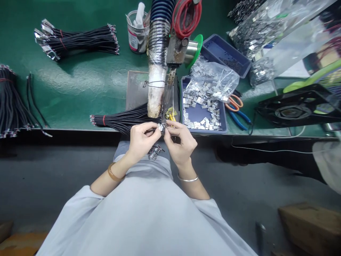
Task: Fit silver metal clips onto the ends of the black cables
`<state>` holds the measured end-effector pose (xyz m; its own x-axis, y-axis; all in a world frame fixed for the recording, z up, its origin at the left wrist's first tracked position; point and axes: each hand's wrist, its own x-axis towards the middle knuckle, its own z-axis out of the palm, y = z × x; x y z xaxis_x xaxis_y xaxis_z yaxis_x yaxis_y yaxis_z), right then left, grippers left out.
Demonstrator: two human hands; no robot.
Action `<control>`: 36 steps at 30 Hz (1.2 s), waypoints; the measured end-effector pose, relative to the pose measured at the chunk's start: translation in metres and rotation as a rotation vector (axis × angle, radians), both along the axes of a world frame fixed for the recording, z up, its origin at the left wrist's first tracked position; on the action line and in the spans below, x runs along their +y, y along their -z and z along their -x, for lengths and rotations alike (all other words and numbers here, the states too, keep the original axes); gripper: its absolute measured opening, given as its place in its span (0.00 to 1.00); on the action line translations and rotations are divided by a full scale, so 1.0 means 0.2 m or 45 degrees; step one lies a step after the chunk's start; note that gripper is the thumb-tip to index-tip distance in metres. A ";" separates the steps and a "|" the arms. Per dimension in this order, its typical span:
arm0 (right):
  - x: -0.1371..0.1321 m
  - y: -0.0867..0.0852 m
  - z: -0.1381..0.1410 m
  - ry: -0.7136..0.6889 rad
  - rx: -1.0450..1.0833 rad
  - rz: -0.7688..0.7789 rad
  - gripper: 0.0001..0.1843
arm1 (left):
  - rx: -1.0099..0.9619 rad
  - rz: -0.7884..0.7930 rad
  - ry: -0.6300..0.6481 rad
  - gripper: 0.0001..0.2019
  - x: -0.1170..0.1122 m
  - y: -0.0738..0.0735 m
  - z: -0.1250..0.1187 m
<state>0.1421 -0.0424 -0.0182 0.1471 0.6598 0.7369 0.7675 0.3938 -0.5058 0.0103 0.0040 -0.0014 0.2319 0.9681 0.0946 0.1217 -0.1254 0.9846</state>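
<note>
In the head view my left hand is closed in a pinch on a small metal connector at the bench edge. Close beside it, my right hand also pinches, but its fingertips hide what they hold. Just above both hands is the lower end of a mounted soldering iron. A bundle of black cables, tied with a red band, runs from the left to behind my left hand. Several cable ends with metal connectors hang below the edge, over my lap.
A blue tray of loose connectors stands right, with pliers beside it. A taped fume hose comes down beside the iron. More cable bundles lie left, near a plastic cup. A black fan stands far right.
</note>
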 end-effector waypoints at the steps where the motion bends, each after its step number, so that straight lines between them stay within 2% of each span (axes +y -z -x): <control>1: 0.00 0.00 0.00 -0.005 0.004 0.005 0.09 | -0.002 -0.007 -0.015 0.09 0.00 0.00 -0.01; 12: 0.04 -0.04 -0.01 -0.020 0.021 0.031 0.07 | -0.021 -0.076 -0.135 0.09 0.00 -0.01 -0.03; 18: 0.03 -0.06 -0.01 -0.031 0.000 0.063 0.08 | -0.017 -0.042 -0.133 0.08 0.00 -0.02 -0.03; 23: 0.02 -0.05 -0.02 -0.076 -0.070 0.070 0.08 | 0.036 0.005 -0.126 0.09 0.00 0.00 -0.02; 27: 0.02 -0.04 -0.02 -0.074 -0.078 0.080 0.08 | 0.074 -0.031 -0.099 0.09 0.00 -0.02 -0.01; 31: 0.01 -0.07 -0.02 -0.097 -0.088 0.193 0.11 | 0.150 -0.110 -0.135 0.07 0.00 -0.04 0.00; 32: 0.01 -0.08 -0.02 -0.128 -0.120 0.256 0.12 | 0.157 -0.124 -0.150 0.06 0.01 -0.04 0.00; 36: 0.03 -0.07 -0.03 -0.015 -0.226 0.372 0.11 | 0.160 -0.104 -0.242 0.07 0.05 0.02 0.01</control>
<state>0.1483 -0.0360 -0.0036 0.0249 0.8477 0.5299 0.8500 0.2610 -0.4575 0.0079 0.0141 -0.0049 0.0609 0.9858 0.1565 0.2716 -0.1673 0.9478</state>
